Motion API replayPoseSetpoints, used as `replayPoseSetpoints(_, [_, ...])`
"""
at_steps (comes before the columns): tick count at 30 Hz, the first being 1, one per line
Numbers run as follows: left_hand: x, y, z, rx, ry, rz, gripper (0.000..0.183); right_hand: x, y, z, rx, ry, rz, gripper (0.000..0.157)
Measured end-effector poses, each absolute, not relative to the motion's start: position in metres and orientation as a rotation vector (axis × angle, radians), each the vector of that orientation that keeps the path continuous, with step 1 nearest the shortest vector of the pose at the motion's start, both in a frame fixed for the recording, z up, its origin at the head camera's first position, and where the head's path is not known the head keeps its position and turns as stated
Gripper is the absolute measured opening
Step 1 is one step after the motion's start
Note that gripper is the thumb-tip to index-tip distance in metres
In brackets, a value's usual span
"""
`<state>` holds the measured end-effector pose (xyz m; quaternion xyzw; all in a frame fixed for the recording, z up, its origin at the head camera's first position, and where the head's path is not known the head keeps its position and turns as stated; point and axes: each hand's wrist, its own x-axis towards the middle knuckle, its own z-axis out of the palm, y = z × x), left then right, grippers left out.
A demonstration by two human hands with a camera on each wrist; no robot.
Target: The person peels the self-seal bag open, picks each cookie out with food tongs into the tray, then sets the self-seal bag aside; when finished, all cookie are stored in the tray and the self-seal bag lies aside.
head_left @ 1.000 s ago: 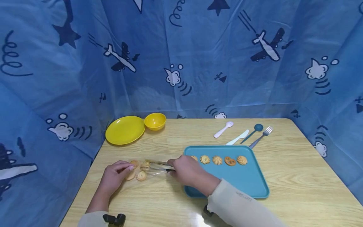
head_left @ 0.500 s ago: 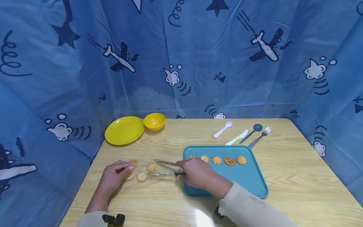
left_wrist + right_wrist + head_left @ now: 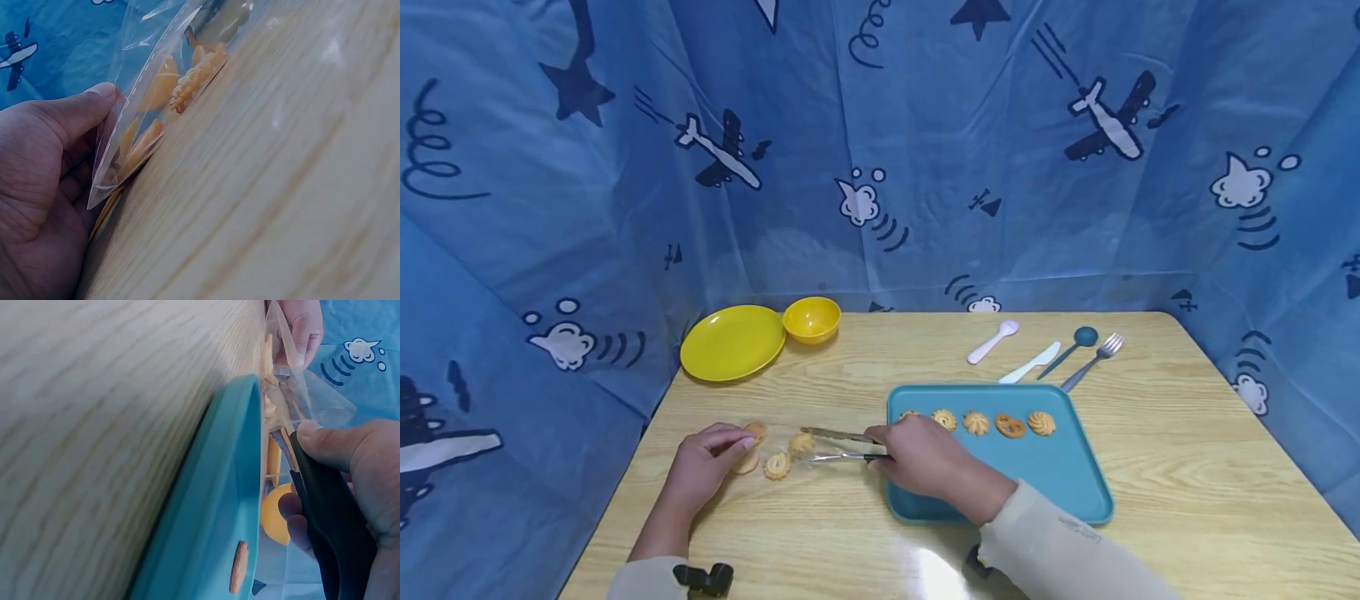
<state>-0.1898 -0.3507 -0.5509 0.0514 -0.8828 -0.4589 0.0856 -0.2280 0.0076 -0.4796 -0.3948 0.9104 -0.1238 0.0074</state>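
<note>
Left fingers (image 3: pixel 724 437) pinching a clear bag (image 3: pixel 103 184) of biscuits (image 3: pixel 777 466), right fingers (image 3: pixel 300 532) curled round black-handled tongs (image 3: pixel 325 506)

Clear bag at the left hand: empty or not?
Not empty: in the left wrist view, cookies show through the plastic of the clear bag. Exact count cannot be told.

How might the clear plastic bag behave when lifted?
The clear plastic bag is probably floppy: its film looks thin and wrinkled. It's likely light, with few cookies inside; these lie spread out, so may slide together.
</note>
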Motion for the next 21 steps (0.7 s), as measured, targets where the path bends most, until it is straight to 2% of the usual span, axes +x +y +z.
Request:
replayPoseSetpoints(13, [-0.189, -0.35, -0.549, 0.154, -2.644, -1.361, 0.028, -0.215, 0.064, -0.468, -1.253, 2.873, -0.55, 0.044])
replayPoseSetpoints(21, [-0.19, -0.35, -0.551, 0.164, -2.651, -1.343, 0.025, -0.204, 0.112, -0.457, -1.144, 2.998, -0.542, 0.043])
